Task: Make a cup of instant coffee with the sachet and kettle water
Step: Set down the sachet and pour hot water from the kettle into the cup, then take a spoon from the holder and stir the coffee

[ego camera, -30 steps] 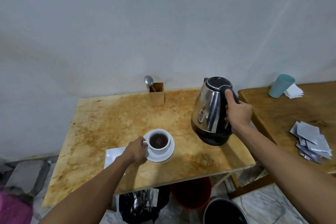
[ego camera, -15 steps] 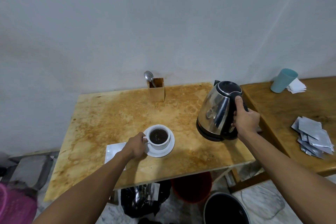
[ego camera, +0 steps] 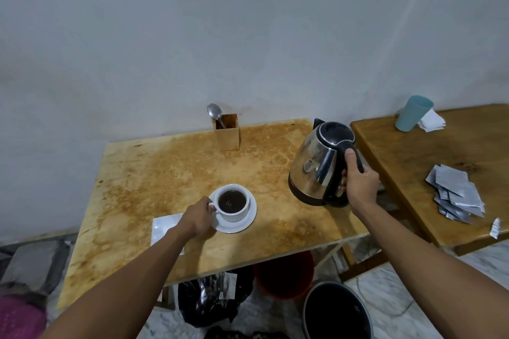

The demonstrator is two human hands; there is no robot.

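Observation:
A white cup full of dark coffee stands on a white saucer in the middle of the stained wooden table. My left hand pinches the cup's handle from the left. The steel kettle with a black lid sits upright near the table's right edge, and my right hand is wrapped around its black handle. A white sachet lies flat beside my left wrist, partly hidden by the arm.
A wooden holder with a spoon stands at the back by the wall. A second table on the right carries a teal cup and a pile of silver sachets. Under the tables are a red bucket, a black bin and a black bag.
My right hand has carried the kettle right and back, away from the cup, and brought it down upright near the table's right edge. My left hand stays at the cup.

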